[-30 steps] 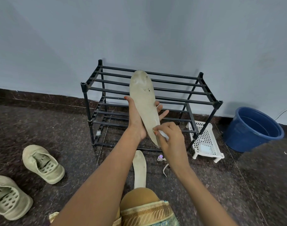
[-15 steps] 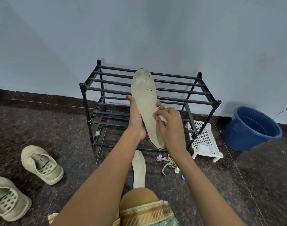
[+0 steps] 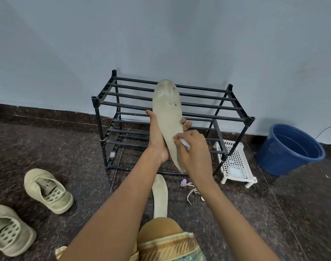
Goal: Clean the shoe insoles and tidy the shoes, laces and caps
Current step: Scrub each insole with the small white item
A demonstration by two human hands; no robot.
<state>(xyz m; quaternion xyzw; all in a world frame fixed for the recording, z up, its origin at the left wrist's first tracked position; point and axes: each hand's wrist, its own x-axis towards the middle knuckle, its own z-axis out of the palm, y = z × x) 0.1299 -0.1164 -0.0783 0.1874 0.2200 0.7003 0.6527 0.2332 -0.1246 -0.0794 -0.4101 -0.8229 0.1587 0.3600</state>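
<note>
Centrally, an upright insole [image 3: 169, 117] is gripped at mid-length by the left hand [image 3: 158, 142], fingers [image 3: 186, 124] curled round its edges. A white wad [image 3: 185, 143] is pinched against its lower half by the right hand [image 3: 195, 154]. A second insole [image 3: 160, 196] lies on the floor [image 3: 66, 147] below.

In front of you a black barred rack [image 3: 95, 100] stands against the pale blue wall [image 3: 160, 34]. To its right you have a white perforated plastic stand [image 3: 234, 159] bearing a small pale square [image 3: 235, 171], then a blue tub [image 3: 285, 159], all on the dark speckled floor [image 3: 302, 213].
</note>
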